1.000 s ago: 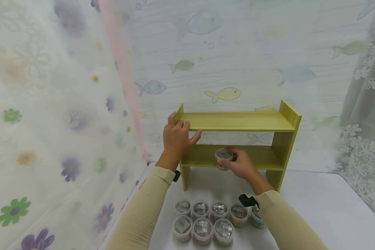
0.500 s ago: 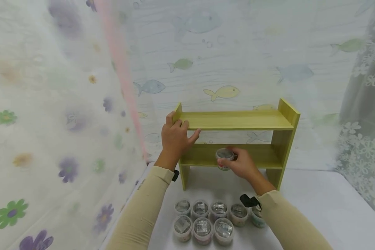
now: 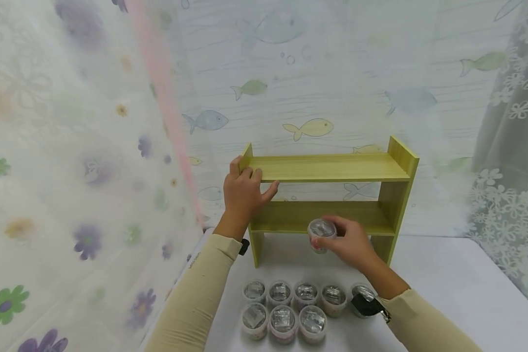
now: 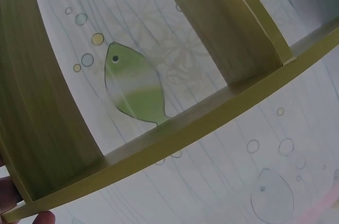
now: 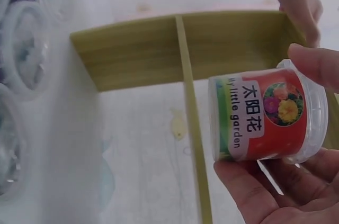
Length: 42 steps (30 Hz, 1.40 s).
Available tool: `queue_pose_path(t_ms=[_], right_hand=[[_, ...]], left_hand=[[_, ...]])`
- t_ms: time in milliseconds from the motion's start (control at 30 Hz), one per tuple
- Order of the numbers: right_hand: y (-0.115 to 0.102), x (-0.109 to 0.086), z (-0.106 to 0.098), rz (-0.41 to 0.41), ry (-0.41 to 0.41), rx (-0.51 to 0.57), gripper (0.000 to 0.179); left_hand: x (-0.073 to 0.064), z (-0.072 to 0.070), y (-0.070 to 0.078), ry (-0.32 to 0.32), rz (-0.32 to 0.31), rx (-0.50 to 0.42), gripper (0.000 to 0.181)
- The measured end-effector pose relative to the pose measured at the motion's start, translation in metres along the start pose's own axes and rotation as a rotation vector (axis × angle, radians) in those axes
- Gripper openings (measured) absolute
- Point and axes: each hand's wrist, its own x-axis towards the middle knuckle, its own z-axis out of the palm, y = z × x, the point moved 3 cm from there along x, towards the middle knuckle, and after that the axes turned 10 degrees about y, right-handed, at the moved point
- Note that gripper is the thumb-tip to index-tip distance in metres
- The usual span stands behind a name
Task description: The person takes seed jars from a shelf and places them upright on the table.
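Observation:
A small yellow-green wooden shelf [image 3: 330, 167] with two boards stands on the table. My left hand [image 3: 244, 195] grips its upper left corner, fingers over the side panel and thumb at the front; fingertips [image 4: 46, 217] show at the corner in the left wrist view. In front of the lower board, my right hand [image 3: 352, 244] holds a clear plastic tub [image 3: 321, 230] upright, thumb and fingers round its side. The right wrist view shows the tub's red and green label [image 5: 259, 115], with flower pictures and "My little garden". A silvery packet shows through its top.
Several similar tubs [image 3: 283, 322] stand in two rows on the white table [image 3: 444, 283] before the shelf. One tub [image 3: 364, 292] at the right is partly covered by the black wrist camera [image 3: 366, 305]. Patterned curtains [image 3: 312, 73] hang behind and at the left.
My right hand has drawn the tub back from the lower board, slightly down and to the right. My left hand keeps its hold on the shelf; the head view has shifted a little.

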Motion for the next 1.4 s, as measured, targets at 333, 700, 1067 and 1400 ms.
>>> queue_pose_path(t_ms=[333,700,1067,1400], right_hand=[[0.007,-0.035,-0.008,-0.050,-0.048,-0.026,0.070],[0.017,-0.068,-0.022,0.058,-0.066,-0.043,0.074],[0.021,-0.089,-0.027,0.056,-0.072,-0.015,0.063],[0.045,-0.119,-0.020,0.099,-0.051,-0.071,0.061]], left_hand=[[0.000,-0.002,0.000,-0.006,-0.006,-0.002,0.062],[0.000,-0.002,0.001,-0.023,-0.002,-0.002,0.062],[0.001,-0.003,-0.001,-0.032,-0.001,0.010,0.063],[0.000,-0.001,-0.002,-0.012,0.014,-0.003,0.061]])
